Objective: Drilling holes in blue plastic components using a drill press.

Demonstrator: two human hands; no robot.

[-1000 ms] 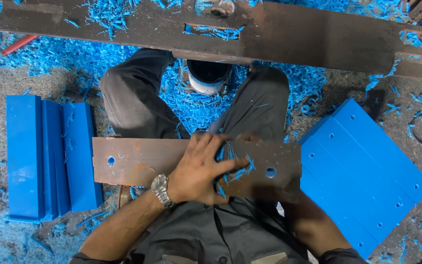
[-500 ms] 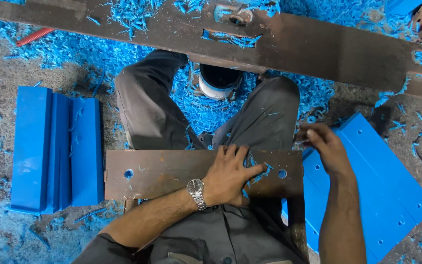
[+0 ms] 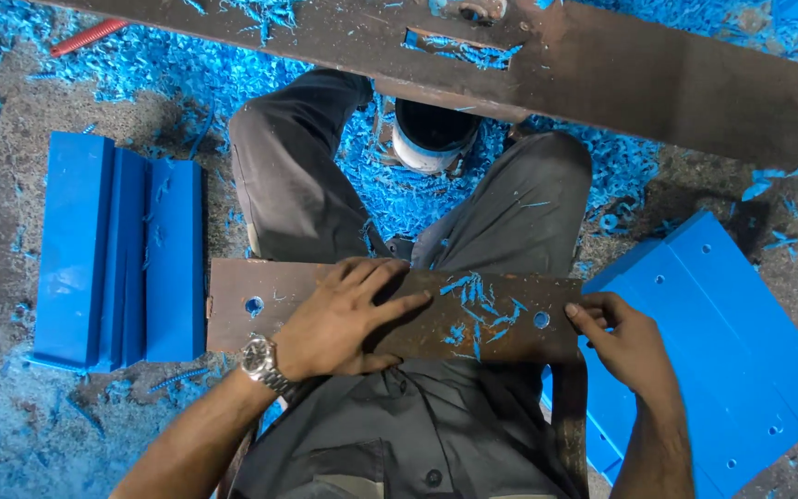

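A rusty brown metal plate (image 3: 501, 323) with a hole near each end lies across my lap, dusted with blue shavings. My left hand (image 3: 339, 319), with a wristwatch on the wrist, rests flat on the plate's left half, fingers spread. My right hand (image 3: 625, 342) grips the plate's right end, thumb near the right hole. My legs in dark grey trousers reach out under the plate.
A stack of blue plastic blocks (image 3: 117, 249) lies on the floor at left. A large blue drilled sheet (image 3: 722, 342) lies at right. A long rusty steel beam (image 3: 602, 74) crosses the top. A white container (image 3: 431, 139) stands between my knees. Blue shavings cover the floor.
My right hand came into view and moved onto the plate's right end. My left hand slid left and flattened on the plate.
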